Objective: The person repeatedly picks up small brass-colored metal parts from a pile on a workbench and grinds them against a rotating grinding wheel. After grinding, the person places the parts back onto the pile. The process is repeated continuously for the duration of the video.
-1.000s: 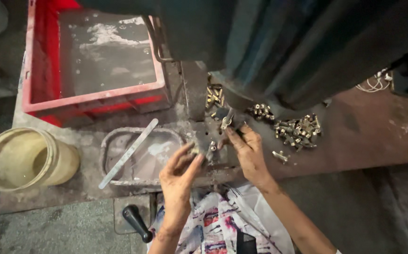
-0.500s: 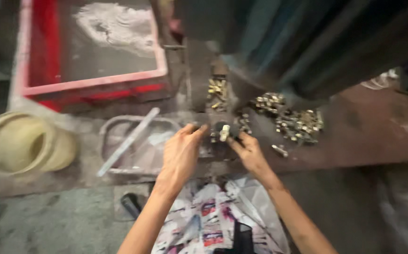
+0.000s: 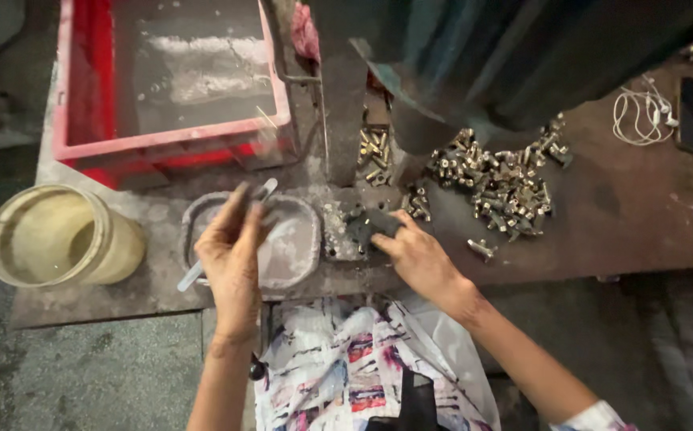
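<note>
Left hand (image 3: pixel 231 255) grips the stick (image 3: pixel 227 235) over the tray (image 3: pixel 298 263), right hand (image 3: pixel 414 255) pinches a dark block (image 3: pixel 370 223); brass pile (image 3: pixel 498 183) waits unworked.

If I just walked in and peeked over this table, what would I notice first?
Probably the bright red crate at the back left, the loudest colour here. Next, the shiny heap of small metal fittings on the right of the rusty table, under a big dark machine. In front, the left hand lifts a pale stick over a grey tray, while the right hand touches a dark block.
</note>
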